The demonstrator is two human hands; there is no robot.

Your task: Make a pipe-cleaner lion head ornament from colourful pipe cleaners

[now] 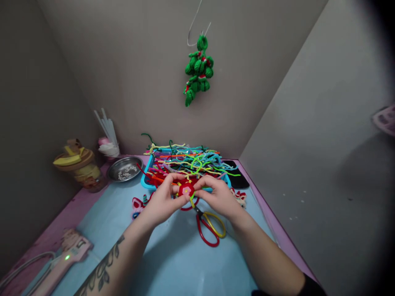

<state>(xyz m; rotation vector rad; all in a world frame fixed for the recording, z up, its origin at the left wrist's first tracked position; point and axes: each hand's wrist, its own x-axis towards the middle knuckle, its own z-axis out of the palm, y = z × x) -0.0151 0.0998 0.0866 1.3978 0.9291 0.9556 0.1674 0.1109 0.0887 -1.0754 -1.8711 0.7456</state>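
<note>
In the middle of the head view, a red fuzzy pipe-cleaner piece (186, 190) with a pink, yellow-centred flower on its face is held between both hands. My left hand (166, 200) grips its left side, thumb at the lower edge. The fingertips of my right hand (217, 196) pinch at its right edge, beside a bright green-yellow strand. Just below lie scissors (212, 230) with one red and one yellow handle, on the light blue table cover (173, 263). A red loop shows under the held piece; whether it is joined on is hidden.
Behind my hands stands a blue tray (144, 182) heaped with coloured pipe cleaners (197, 162). Left are a metal dish (126, 169) of white bits, a lidded cup (84, 170) and a lit glue gun (69, 257) with a cable. A dark phone-like slab (236, 174) lies right.
</note>
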